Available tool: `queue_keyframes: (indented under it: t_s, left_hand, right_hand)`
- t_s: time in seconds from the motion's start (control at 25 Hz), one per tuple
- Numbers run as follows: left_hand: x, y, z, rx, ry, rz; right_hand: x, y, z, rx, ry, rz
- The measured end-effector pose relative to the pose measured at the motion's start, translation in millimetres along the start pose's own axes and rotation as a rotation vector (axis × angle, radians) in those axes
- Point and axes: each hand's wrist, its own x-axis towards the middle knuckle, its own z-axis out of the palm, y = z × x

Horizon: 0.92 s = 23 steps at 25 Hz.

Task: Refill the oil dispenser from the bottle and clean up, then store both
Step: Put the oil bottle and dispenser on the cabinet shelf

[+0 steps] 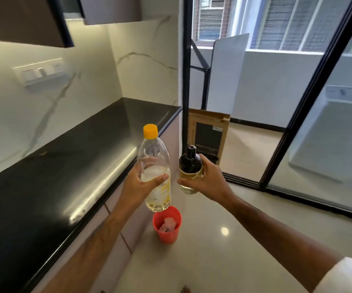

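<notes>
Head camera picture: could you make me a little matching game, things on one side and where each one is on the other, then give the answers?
Things:
1. oil bottle
2. oil dispenser
3. red bin
4. cardboard box

Places:
A. on the floor, below the held bottle
B. gripped by the left hand
C. propped upright on the floor past the counter's end
D. gripped by the right hand

Pairs: 1-B, 2-D, 3-A, 4-C

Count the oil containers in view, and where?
2. The bottle, yellow cap on, is held upright by the left hand. The dispenser, black top on, is held by the right hand, just right of the bottle. Both are in the air beside the counter. No others show.
</notes>
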Motion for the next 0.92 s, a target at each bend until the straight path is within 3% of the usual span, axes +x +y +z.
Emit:
queue_keyframes:
  t_s: [0.2, 0.52, 0.92]
  left_hand:
    - [103, -8, 38, -0.027, 0.002, 0.002]
    - [245, 6, 40, 0.029, 0.111, 0.024]
    - [390, 35, -12, 0.154, 0.511, 0.052]
  right_hand:
    - [88, 31, -46, -0.043, 0.034, -0.022]
    - [244, 51, -75, -0.007, 0.008, -0.087]
    - [475, 44, -41, 0.135, -0.273, -0.251]
